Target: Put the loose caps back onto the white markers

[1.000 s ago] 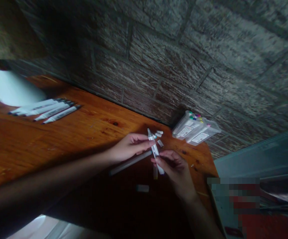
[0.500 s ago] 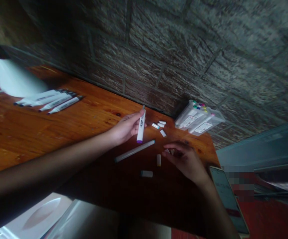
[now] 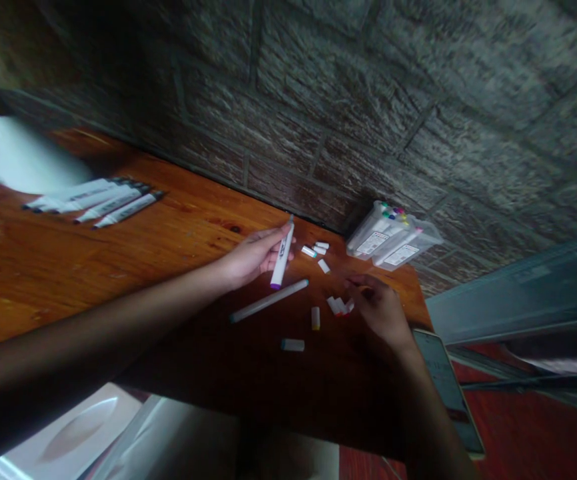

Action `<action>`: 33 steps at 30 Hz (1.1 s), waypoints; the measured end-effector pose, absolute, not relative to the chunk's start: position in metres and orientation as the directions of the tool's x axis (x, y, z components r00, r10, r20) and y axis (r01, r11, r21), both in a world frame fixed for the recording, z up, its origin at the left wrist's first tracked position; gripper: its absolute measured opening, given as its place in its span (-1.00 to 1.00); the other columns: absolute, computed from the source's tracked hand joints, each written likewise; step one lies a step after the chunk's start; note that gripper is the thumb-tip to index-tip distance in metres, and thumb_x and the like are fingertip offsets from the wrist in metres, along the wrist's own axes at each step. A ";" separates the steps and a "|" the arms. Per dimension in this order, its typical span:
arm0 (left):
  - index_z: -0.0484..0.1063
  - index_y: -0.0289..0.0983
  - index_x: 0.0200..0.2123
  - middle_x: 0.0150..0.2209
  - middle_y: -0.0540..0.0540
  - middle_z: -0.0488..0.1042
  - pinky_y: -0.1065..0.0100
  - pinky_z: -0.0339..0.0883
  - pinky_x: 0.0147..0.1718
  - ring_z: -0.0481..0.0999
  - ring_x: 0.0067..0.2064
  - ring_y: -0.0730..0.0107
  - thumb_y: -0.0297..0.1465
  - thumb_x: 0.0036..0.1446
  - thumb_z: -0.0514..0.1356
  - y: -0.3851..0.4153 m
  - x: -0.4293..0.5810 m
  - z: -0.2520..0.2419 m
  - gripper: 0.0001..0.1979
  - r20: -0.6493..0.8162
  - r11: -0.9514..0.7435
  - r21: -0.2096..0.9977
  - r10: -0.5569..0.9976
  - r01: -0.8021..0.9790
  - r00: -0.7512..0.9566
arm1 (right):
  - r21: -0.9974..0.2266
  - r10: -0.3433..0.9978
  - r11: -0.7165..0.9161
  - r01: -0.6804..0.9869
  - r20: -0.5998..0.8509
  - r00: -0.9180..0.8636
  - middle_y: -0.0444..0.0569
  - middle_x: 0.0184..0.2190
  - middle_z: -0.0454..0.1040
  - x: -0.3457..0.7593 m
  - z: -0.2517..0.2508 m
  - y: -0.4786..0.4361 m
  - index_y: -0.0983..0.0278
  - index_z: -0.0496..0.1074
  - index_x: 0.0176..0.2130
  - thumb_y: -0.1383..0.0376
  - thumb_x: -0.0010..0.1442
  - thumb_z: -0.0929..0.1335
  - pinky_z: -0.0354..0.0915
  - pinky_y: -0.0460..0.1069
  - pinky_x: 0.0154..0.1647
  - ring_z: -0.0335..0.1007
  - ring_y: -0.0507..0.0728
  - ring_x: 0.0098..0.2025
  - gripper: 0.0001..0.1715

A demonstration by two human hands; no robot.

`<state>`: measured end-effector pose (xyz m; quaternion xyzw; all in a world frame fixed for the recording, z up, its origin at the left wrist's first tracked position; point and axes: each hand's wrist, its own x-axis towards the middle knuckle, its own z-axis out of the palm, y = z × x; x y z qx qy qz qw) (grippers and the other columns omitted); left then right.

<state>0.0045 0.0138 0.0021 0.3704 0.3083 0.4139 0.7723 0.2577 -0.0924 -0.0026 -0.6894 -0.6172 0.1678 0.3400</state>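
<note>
A white marker [image 3: 282, 257] with a purple end at the bottom and a bare grey nib at the top is gripped by my left hand [image 3: 254, 259], tilted slightly. My right hand [image 3: 379, 308] hovers at the right with loosely curled fingers; I see nothing between them. Just left of it lies a cluster of red-edged caps [image 3: 338, 306]. Single caps lie around: one with a yellow edge [image 3: 315, 319] and one with a blue edge [image 3: 293, 345]. A marker with teal ends [image 3: 269, 301] lies below my left hand. Several white caps [image 3: 320, 247] sit beyond it.
Two clear plastic cases [image 3: 393, 237] holding markers stand against the brick wall [image 3: 288, 120]. A row of markers [image 3: 98, 200] lies at the left beside a white lamp-like object [image 3: 23, 153]. A phone [image 3: 446, 387] rests at the table's right edge.
My right hand has moved a little right and away, uncovering the red-edged caps. My left hand keeps the marker in nearly the same place. The view has shifted slightly.
</note>
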 end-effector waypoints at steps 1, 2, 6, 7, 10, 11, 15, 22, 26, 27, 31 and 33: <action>0.51 -0.34 -0.28 -0.49 -0.02 0.49 0.52 0.44 -0.54 0.50 -0.52 0.53 -0.27 0.28 0.23 0.013 0.005 0.001 -0.77 -0.162 0.380 0.838 0.859 -0.392 0.485 | -0.660 0.957 -0.011 0.752 0.211 0.199 0.06 -0.33 0.64 0.259 -0.003 -0.092 0.30 0.57 -0.21 0.03 0.21 0.36 0.32 -0.02 -0.42 0.51 0.13 -0.46 -0.60; 0.51 -0.34 -0.28 -0.50 -0.02 0.48 0.50 0.45 -0.54 0.49 -0.53 0.51 -0.26 0.28 0.22 0.013 0.005 0.001 -0.77 -0.155 0.377 0.848 0.849 -0.372 0.506 | -0.640 0.951 -0.018 0.768 0.227 0.212 0.07 -0.31 0.64 0.260 -0.003 -0.092 0.29 0.57 -0.23 0.05 0.20 0.37 0.32 -0.02 -0.42 0.51 0.13 -0.45 -0.62; 0.50 -0.34 -0.25 -0.46 -0.06 0.51 0.48 0.47 -0.49 0.50 -0.49 0.49 -0.26 0.30 0.20 0.021 -0.002 0.007 -0.76 -0.105 0.311 0.875 0.870 -0.370 0.482 | -0.656 0.973 -0.056 0.753 0.133 0.189 0.02 -0.38 0.64 0.261 -0.005 -0.093 0.26 0.58 -0.26 0.11 0.14 0.39 0.32 -0.03 -0.43 0.53 0.14 -0.44 -0.71; 0.49 -0.34 -0.24 -0.45 -0.06 0.52 0.50 0.47 -0.49 0.51 -0.49 0.50 -0.26 0.31 0.18 0.025 -0.005 0.010 -0.76 -0.088 0.282 0.873 0.893 -0.397 0.440 | -0.663 0.979 -0.061 0.746 0.108 0.175 0.01 -0.40 0.63 0.259 -0.006 -0.093 0.26 0.58 -0.27 0.12 0.13 0.40 0.32 -0.02 -0.44 0.52 0.14 -0.45 -0.73; 0.45 -0.34 -0.26 -0.50 -0.02 0.47 0.51 0.41 -0.53 0.48 -0.53 0.51 -0.27 0.35 0.12 0.037 -0.015 0.018 -0.75 -0.055 0.195 0.847 0.958 -0.495 0.283 | -0.651 0.982 -0.042 0.758 0.111 0.150 -0.01 -0.39 0.63 0.255 -0.008 -0.094 0.24 0.58 -0.29 0.17 0.10 0.43 0.34 -0.01 -0.41 0.52 0.15 -0.43 -0.79; 0.43 -0.33 -0.26 -0.52 -0.01 0.45 0.50 0.39 -0.54 0.46 -0.55 0.51 -0.27 0.36 0.10 0.040 -0.017 0.020 -0.75 -0.051 0.178 0.840 0.966 -0.513 0.252 | -0.649 0.983 -0.031 0.761 0.118 0.140 -0.02 -0.39 0.63 0.254 -0.009 -0.094 0.23 0.58 -0.29 0.18 0.10 0.43 0.34 0.00 -0.39 0.52 0.15 -0.42 -0.80; 0.40 -0.32 -0.23 -0.51 0.03 0.39 0.50 0.25 -0.61 0.36 -0.61 0.54 -0.27 0.31 0.14 0.039 -0.017 0.018 -0.80 0.013 0.137 0.876 0.952 -0.462 0.307 | -0.658 0.982 0.015 0.753 0.151 0.112 -0.03 -0.38 0.62 0.252 -0.011 -0.094 0.23 0.57 -0.24 0.25 0.09 0.41 0.35 0.01 -0.38 0.50 0.13 -0.44 -0.80; 0.49 -0.29 -0.19 -0.39 -0.01 0.47 0.48 0.25 -0.37 0.43 -0.37 0.47 -0.21 0.29 0.16 0.023 -0.016 0.005 -0.74 0.391 -0.556 0.812 0.744 0.177 0.541 | -0.598 0.979 0.002 0.801 0.163 0.119 0.01 -0.34 0.62 0.252 -0.010 -0.095 0.25 0.56 -0.25 0.20 0.10 0.40 0.38 0.02 -0.36 0.53 0.16 -0.39 -0.77; 0.49 -0.25 -0.09 -0.27 -0.04 0.54 0.41 0.27 -0.24 0.51 -0.25 0.38 -0.23 0.39 0.02 0.018 -0.017 0.002 -0.69 0.378 -0.728 0.601 0.622 0.329 0.686 | -0.600 0.982 -0.012 0.800 0.146 0.124 0.01 -0.32 0.63 0.252 -0.009 -0.096 0.24 0.57 -0.20 0.20 0.12 0.41 0.40 0.02 -0.33 0.55 0.17 -0.36 -0.75; 0.49 -0.25 -0.09 -0.27 -0.05 0.54 0.40 0.28 -0.24 0.52 -0.24 0.37 -0.23 0.40 0.00 0.018 -0.017 0.002 -0.68 0.365 -0.734 0.585 0.618 0.344 0.696 | -0.618 0.980 -0.005 0.786 0.154 0.127 0.01 -0.29 0.64 0.252 -0.009 -0.096 0.24 0.57 -0.18 0.19 0.14 0.41 0.41 0.02 -0.32 0.56 0.17 -0.35 -0.74; 0.46 -0.25 -0.05 -0.17 -0.06 0.57 0.41 0.30 -0.17 0.55 -0.15 0.35 -0.24 0.41 -0.01 0.017 -0.016 0.000 -0.70 0.369 -0.747 0.578 0.598 0.328 0.711 | -0.716 0.971 0.059 0.695 0.203 0.127 0.06 -0.19 0.63 0.251 -0.010 -0.095 0.27 0.55 -0.14 0.13 0.21 0.39 0.44 0.03 -0.24 0.57 0.18 -0.28 -0.69; 0.45 -0.23 -0.02 -0.10 -0.06 0.57 0.40 0.31 -0.09 0.56 -0.08 0.34 -0.24 0.41 0.01 0.017 -0.015 -0.003 -0.71 0.382 -0.762 0.574 0.572 0.299 0.726 | -0.742 0.965 0.088 0.665 0.228 0.127 0.06 -0.18 0.63 0.250 -0.009 -0.094 0.27 0.54 -0.14 0.11 0.21 0.40 0.44 0.04 -0.23 0.56 0.17 -0.27 -0.68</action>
